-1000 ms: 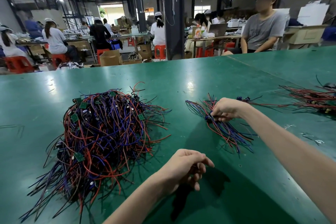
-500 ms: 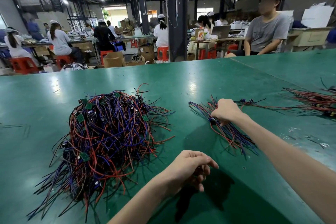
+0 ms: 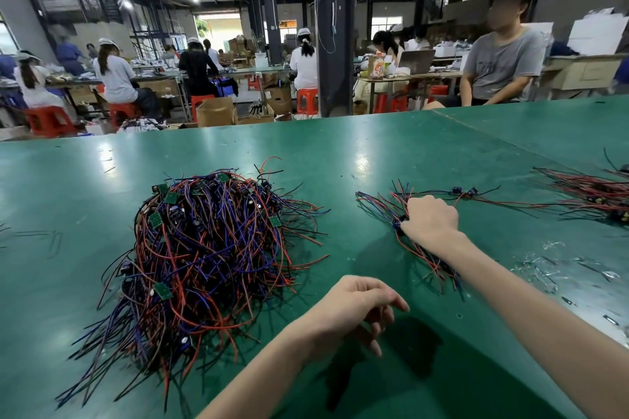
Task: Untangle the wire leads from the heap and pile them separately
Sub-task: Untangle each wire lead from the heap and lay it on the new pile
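A big tangled heap of red, blue and black wire leads (image 3: 211, 248) with small green boards lies on the green table (image 3: 374, 150), left of centre. To its right lies a small separate pile of leads (image 3: 383, 204), fanned out. My right hand (image 3: 430, 218) sits on the middle of this pile, its fingers curled down onto the leads at their blue connectors; the fingertips are hidden. My left hand (image 3: 357, 309) hovers low over the table beside the heap's right edge, fingers loosely curled and holding nothing.
Another spread of red and black leads (image 3: 592, 197) lies at the far right edge. Bits of clear plastic scrap (image 3: 541, 265) litter the table right of my forearm. A seated person (image 3: 500, 61) is across the table; workers sit at benches beyond.
My right hand has turned more knuckles-up over the small pile and stays on it. The left hand has barely moved. The view has tilted slightly.
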`<state>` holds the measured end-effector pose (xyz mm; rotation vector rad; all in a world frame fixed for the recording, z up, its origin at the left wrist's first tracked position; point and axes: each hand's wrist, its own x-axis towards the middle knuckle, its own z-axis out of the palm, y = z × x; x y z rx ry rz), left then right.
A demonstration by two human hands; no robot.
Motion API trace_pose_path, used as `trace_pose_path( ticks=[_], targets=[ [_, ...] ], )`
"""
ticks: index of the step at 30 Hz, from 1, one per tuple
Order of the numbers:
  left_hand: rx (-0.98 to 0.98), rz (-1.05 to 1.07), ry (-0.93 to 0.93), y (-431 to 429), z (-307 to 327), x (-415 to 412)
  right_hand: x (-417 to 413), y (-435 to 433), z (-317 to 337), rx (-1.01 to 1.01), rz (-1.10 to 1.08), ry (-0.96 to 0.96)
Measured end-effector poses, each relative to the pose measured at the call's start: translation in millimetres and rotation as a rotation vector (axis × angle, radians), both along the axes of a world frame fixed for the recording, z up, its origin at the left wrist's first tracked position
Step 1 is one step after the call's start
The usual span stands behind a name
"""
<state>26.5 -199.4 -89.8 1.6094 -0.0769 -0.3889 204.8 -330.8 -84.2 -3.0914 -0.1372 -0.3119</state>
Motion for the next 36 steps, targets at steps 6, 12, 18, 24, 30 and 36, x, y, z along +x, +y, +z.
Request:
trace_pose_path(
  ticks=[6, 12, 18, 24, 30, 36],
  targets=[
    [0.242, 0.413, -0.407, 53.9, 54.5, 25.0, -40.5, 6.0, -24.9, 0.171, 0.199, -0.224],
    [1.202, 0.996, -0.592, 165.7, 89.3, 88.3, -55.3, 5.0, -27.6, 0.356, 0.312, -0.243],
    [1.557, 0.656, -0.072, 215.9, 78.1, 112.5, -58.1, 2.6, -29.5, 0.407, 0.323, -0.243],
    [1.57, 0.817, -0.314, 213.9, 79.8, 112.2, -62.1, 4.7, -30.7, 0.47, 0.37, -0.259],
    [1.173, 1.208, -0.414, 208.0, 105.6, 109.1, -63.9, 3.7, -28.4, 0.519, 0.391, -0.278],
    [0.54, 1.287, -0.661, 199.1, 142.4, 104.5, -64.9, 4.9, -28.5, 0.591, 0.394, -0.3]
  ],
)
